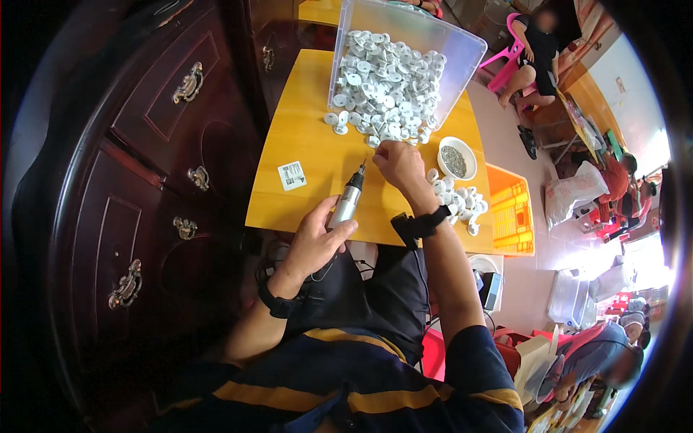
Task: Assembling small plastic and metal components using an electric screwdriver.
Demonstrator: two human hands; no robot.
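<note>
My left hand (310, 242) is wrapped round a silver and black electric screwdriver (347, 202) at the table's near edge. The tool's thin bit points away from me, just left of my right hand (401, 167). That hand is closed, its fingertips pinched together over the table; what they hold, if anything, is hidden. Beyond it, many small round white plastic parts (390, 83) spill from a clear plastic bin (458, 54) lying tipped toward me. A white bowl (473, 164) of tiny grey metal pieces (453, 160) stands right of my right hand. Closer in, more white parts (462, 200) lie heaped beside my right wrist.
A white printed square label (292, 175) lies on the yellow table (278, 206). An orange crate (512, 209) stands against the table's right side. Dark wooden drawers (159, 159) close off the left. Other people sit farther right, one on a pink chair (511, 54).
</note>
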